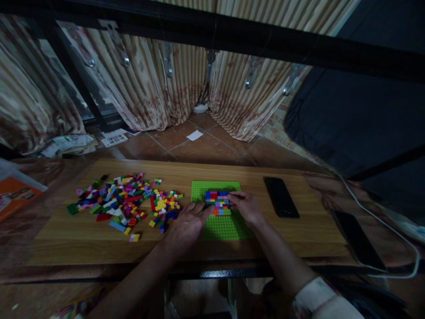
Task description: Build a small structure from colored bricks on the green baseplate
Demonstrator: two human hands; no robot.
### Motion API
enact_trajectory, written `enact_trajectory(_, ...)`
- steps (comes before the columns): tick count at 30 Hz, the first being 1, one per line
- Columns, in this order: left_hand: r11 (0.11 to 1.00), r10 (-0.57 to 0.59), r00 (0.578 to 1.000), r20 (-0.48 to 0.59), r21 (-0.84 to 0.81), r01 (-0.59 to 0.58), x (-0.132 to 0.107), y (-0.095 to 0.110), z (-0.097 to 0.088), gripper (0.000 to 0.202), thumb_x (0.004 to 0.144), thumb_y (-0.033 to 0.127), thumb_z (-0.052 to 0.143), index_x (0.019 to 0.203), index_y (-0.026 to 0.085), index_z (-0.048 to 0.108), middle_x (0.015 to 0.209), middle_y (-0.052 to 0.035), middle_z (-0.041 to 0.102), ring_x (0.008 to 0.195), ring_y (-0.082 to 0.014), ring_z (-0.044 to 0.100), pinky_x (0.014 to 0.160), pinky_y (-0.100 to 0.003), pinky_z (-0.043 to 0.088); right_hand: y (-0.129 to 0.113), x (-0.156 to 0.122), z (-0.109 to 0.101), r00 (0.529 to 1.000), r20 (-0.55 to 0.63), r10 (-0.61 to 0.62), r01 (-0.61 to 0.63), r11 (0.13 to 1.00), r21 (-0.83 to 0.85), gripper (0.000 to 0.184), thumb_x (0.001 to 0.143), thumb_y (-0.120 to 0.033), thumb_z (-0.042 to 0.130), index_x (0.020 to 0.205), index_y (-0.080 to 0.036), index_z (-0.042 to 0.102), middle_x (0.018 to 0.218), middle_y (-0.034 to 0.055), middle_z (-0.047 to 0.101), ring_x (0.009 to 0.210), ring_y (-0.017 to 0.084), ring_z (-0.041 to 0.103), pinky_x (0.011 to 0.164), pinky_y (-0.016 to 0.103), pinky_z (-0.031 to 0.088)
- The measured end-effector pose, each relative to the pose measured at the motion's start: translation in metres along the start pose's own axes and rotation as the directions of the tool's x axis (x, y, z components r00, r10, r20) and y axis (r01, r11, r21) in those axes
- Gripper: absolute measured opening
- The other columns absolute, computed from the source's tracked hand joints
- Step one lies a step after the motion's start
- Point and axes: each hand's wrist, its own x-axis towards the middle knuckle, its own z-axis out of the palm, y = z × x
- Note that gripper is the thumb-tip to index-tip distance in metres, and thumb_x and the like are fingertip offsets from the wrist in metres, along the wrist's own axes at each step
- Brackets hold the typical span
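Note:
A green baseplate (212,188) lies on the wooden board (186,248), with a block of multicoloured bricks (217,201) fixed near its middle. My left hand (187,226) rests at the plate's left edge, fingers stretched flat toward the block. My right hand (245,207) lies on the plate's right side, its fingers curled against the right end of the brick block. A loose pile of small coloured bricks (126,201) spreads over the board to the left of my hands.
A black phone (280,196) lies right of the baseplate. A second dark device (357,239) with a white cable (381,219) sits off the board's right end. An orange box (15,195) is far left. Striped curtains (149,84) hang beyond the tiled floor.

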Motion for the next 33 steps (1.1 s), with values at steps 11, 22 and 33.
enact_trajectory(11, 0.955, -0.273, 0.948, -0.164, -0.166, 0.246, -0.015, -0.039, -0.045, 0.028, 0.086, 0.018, 0.046, 0.109, 0.019, 0.062, 0.104, -0.0068, 0.066, 0.099, -0.0195, 0.06, 0.089, -0.032, 0.047, -0.014, -0.005, -0.01, 0.997, -0.079, 0.019, -0.015, 0.999, 0.046, 0.034, 0.056, -0.047, 0.077, 0.066, -0.016, 0.067, 0.059, 0.0015, 0.065, 0.049, 0.012, 0.057, 0.046, 0.024, 0.048)
enact_trajectory(22, 0.945, -0.32, 0.945, 0.065, -0.05, 0.324, -0.036, -0.056, -0.05, 0.016, 0.072, 0.023, 0.06, 0.086, 0.023, 0.066, 0.088, -0.0023, 0.068, 0.085, -0.0194, 0.063, 0.078, -0.029, 0.046, -0.017, -0.017, -0.007, 0.992, -0.073, -0.107, 0.107, 0.994, -0.005, 0.037, 0.057, -0.05, 0.076, 0.072, -0.016, 0.071, 0.065, 0.0044, 0.068, 0.052, 0.013, 0.057, 0.049, 0.026, 0.048)
enact_trajectory(33, 0.946, -0.324, 0.945, 0.043, -0.003, 0.324, -0.032, -0.059, -0.049, 0.018, 0.076, 0.014, 0.049, 0.087, 0.02, 0.063, 0.089, -0.0054, 0.067, 0.088, -0.0215, 0.062, 0.078, -0.031, 0.046, -0.024, -0.022, -0.001, 0.985, -0.076, -0.157, 0.155, 0.987, -0.036, 0.031, 0.064, -0.046, 0.072, 0.075, -0.017, 0.071, 0.067, 0.0031, 0.068, 0.054, 0.014, 0.058, 0.053, 0.027, 0.048)
